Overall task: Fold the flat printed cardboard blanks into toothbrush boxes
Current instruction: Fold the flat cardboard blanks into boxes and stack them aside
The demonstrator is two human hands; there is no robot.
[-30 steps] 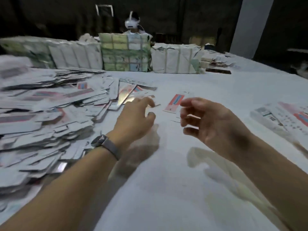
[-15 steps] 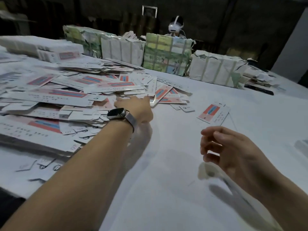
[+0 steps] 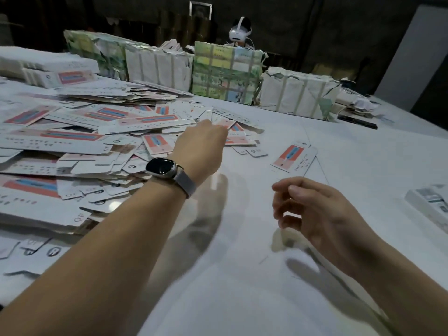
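A wide loose pile of flat printed blanks (image 3: 72,139), white with pink and blue panels, covers the left half of the white table (image 3: 242,287). My left hand (image 3: 201,146), a watch on its wrist, reaches over the pile's right edge. Its fingers are bent down onto a pink blank (image 3: 230,126) and hidden behind the back of the hand, so any grip is unseen. One blank (image 3: 293,156) lies alone to the right of the pile. My right hand (image 3: 315,212) hovers above the bare table with loosely curled fingers and holds nothing.
Wrapped bundles, green (image 3: 225,71) and white (image 3: 298,93), stand in a row along the far side. A person wearing a white headset (image 3: 240,32) sits behind them. A neat stack (image 3: 48,69) lies at the far left, and another stack (image 3: 431,202) at the right edge.
My left hand has stretched left and forward from the table's middle onto the pile's edge. My right hand has stayed back, low on the right. The view has swung left.
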